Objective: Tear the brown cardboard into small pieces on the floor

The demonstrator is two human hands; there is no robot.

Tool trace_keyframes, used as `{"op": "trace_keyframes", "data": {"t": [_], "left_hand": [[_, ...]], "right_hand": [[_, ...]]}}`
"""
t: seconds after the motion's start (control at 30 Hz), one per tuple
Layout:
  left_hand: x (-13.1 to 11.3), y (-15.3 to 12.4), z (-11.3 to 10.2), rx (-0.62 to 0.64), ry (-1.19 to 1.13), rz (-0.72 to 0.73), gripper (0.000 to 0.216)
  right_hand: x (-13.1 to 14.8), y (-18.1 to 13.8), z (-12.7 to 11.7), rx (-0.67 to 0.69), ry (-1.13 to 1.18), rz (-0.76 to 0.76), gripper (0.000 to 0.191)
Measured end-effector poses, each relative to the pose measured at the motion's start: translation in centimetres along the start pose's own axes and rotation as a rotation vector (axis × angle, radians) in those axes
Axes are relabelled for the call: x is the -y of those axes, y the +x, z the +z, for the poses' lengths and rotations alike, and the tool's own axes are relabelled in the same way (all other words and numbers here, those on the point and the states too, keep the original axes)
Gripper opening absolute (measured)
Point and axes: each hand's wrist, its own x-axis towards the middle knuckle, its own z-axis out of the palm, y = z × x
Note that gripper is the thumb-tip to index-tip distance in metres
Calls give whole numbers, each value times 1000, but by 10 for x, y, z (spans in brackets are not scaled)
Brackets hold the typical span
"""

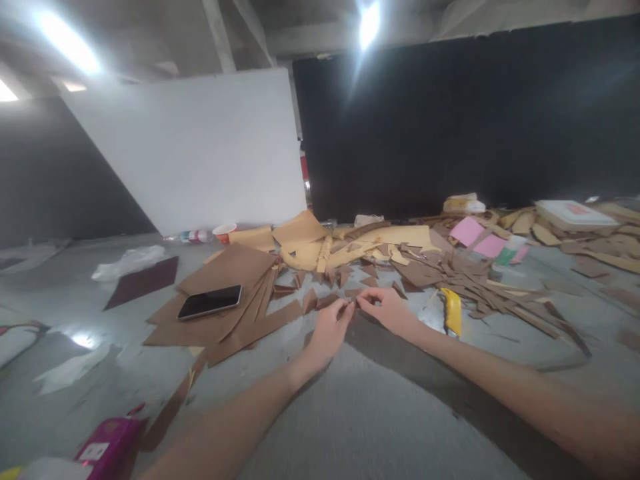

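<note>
My left hand point(331, 327) and my right hand point(385, 308) meet fingertip to fingertip in the middle of the grey work surface. Both are closed in a pinch. Whatever sits between the fingers is too small and blurred to name; it may be a brown scrap. Small brown triangular pieces point(310, 300) lie just beyond my fingers. Left of my left hand are brown sheets point(230, 270) in a loose stack, with a black-screened phone point(210, 302) on top. A yellow-handled cutter point(451, 312) rests to the right of my right hand.
Tan sheets point(300, 230) and brown strips point(500, 297) are heaped behind. Pink sheets point(470, 231), a white box point(575, 215) and a paper cup point(225, 232) stand toward the back. A magenta device point(107, 447) is at the lower left. White and black panels point(465, 127) rise behind.
</note>
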Motion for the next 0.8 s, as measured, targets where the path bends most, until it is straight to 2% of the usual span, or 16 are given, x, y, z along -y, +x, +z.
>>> {"op": "trace_keyframes", "data": {"t": [0.17,0.3,0.43,0.6,0.8], "left_hand": [[-3,-1,-2,25,-60,17,46],[-3,0,-3,88,-59,35,44],[-4,-1,-5,97,-78,29,42],[-4,-2,-5,128,-102,42,45],[2,2,-4,85,-131,29,45]], "right_hand": [[-5,-8,11,-54,92,-30,34],[-8,-15,9,83,115,-20,45],[-5,-14,5,171,96,-33,53],[-1,-13,1,211,176,-89,56],[-2,-14,3,223,233,9,54]]}}
